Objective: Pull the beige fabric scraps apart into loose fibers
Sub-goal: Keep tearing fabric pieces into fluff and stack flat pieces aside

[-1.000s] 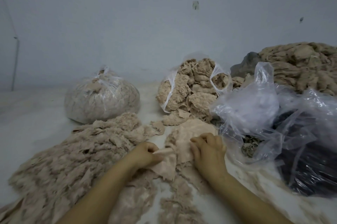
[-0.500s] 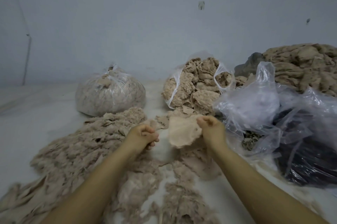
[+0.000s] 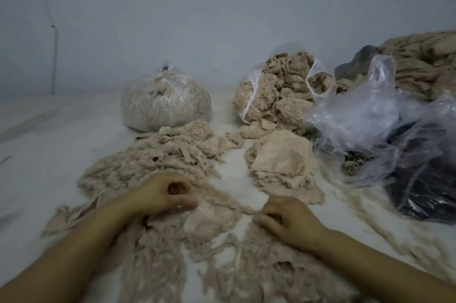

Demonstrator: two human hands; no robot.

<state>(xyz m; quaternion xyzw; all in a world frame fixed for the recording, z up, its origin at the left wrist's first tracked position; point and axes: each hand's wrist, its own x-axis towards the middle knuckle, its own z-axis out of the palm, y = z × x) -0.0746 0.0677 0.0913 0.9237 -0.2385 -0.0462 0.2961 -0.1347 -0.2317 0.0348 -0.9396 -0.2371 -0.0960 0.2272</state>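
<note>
A thin beige fabric scrap (image 3: pixel 214 216) lies stretched between my two hands, low over the white floor. My left hand (image 3: pixel 160 195) has its fingers curled and pinches the scrap's left edge. Curled fingers of my right hand (image 3: pixel 288 221) pinch a drawn-out strand at the right end. Beyond my right hand sits a stack of flat beige scraps (image 3: pixel 281 157). Loose beige fibers (image 3: pixel 153 159) lie heaped behind my left hand, and more fibers (image 3: pixel 246 270) spread under my forearms.
A tied clear bag of fibers (image 3: pixel 165 102) stands at the back. To its right an open bag (image 3: pixel 276 95) overflows with beige material. Crumpled clear plastic (image 3: pixel 357 115) and a dark bag (image 3: pixel 431 184) crowd the right side. A beige heap (image 3: pixel 424 61) rises behind them.
Both hands have come down and toward me. The scrap my right hand held up is now low and pulled out between both hands.
</note>
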